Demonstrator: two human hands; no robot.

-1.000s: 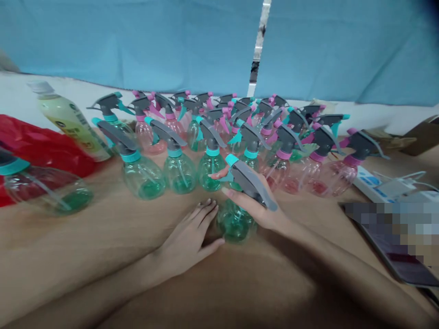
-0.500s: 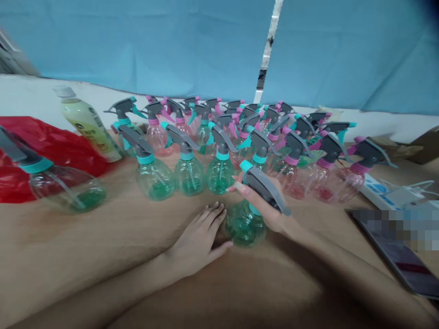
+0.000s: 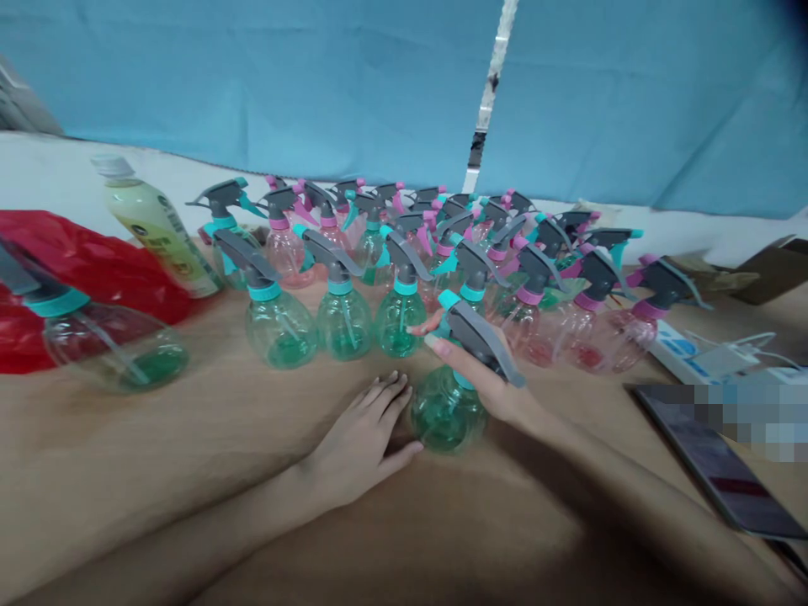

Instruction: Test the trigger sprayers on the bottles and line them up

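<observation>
A green spray bottle point(image 3: 448, 412) with a grey and teal head stands on the wooden table in front of me. My right hand point(image 3: 483, 370) is closed around its neck, just under the spray head. Beside the bottle's lower left side, my left hand point(image 3: 363, 433) lies flat on the table, fingers spread, its thumb tip close to the bottle. Behind them a front row holds green bottles point(image 3: 344, 324) on the left and pink bottles point(image 3: 584, 337) on the right, with several more spray bottles packed behind.
Another green spray bottle point(image 3: 119, 345) is at the far left by a red plastic bag point(image 3: 126, 278) and a yellowish drink bottle point(image 3: 157, 227). At right are a phone point(image 3: 713, 463) and a white power strip point(image 3: 678, 349). A blue cloth point(image 3: 347, 93) hangs behind.
The whole view has shifted slightly, so everything appears a little further left. Both hands keep their places at the green bottle.
</observation>
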